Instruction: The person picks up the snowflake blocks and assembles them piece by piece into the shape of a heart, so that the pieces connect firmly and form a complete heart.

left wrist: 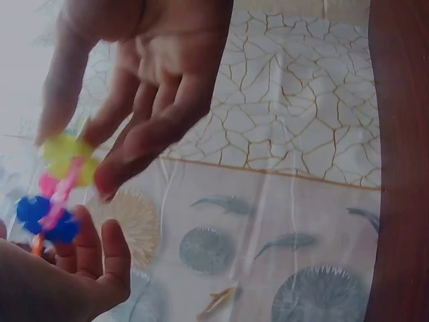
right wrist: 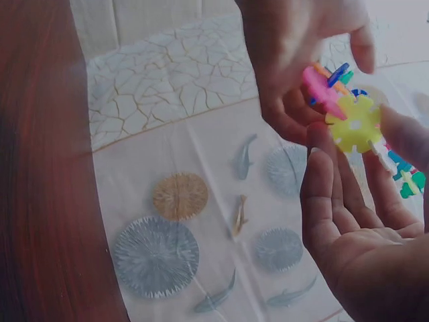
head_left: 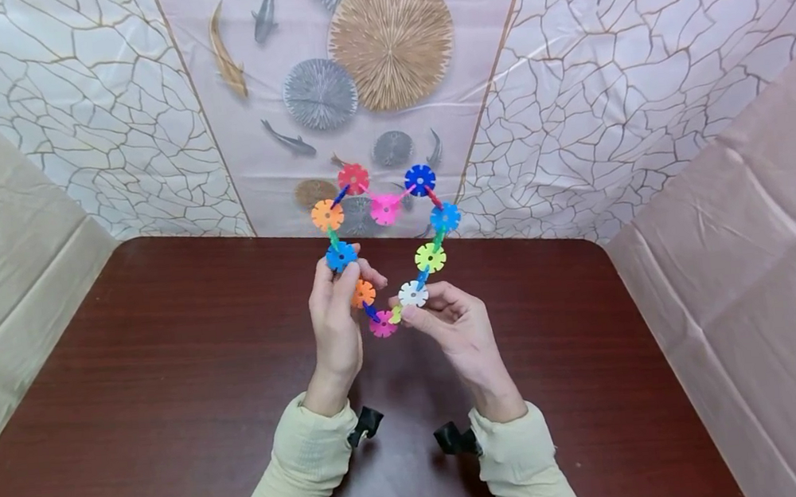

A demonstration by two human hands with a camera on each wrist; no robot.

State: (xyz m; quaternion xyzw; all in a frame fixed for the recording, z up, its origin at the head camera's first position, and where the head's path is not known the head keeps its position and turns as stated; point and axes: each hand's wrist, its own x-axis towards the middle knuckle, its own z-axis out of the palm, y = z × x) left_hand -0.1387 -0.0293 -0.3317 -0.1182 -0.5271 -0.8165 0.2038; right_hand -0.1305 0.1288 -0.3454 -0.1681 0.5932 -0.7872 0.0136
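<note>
Both hands hold up a heart-shaped ring of notched plastic discs, linked edge to edge in many colours, with a pink disc at its top dip. My left hand grips the left side, its thumb by a blue disc and an orange disc. My right hand pinches the lower right part near a white disc. In the right wrist view, a yellow disc lies between that hand's thumb and fingers. The left fingertips are partly hidden behind the discs.
A dark reddish-brown table lies beneath the hands. Behind it hangs a patterned cloth with fish and round motifs, and beige fabric encloses the sides. Black straps show at both wrists.
</note>
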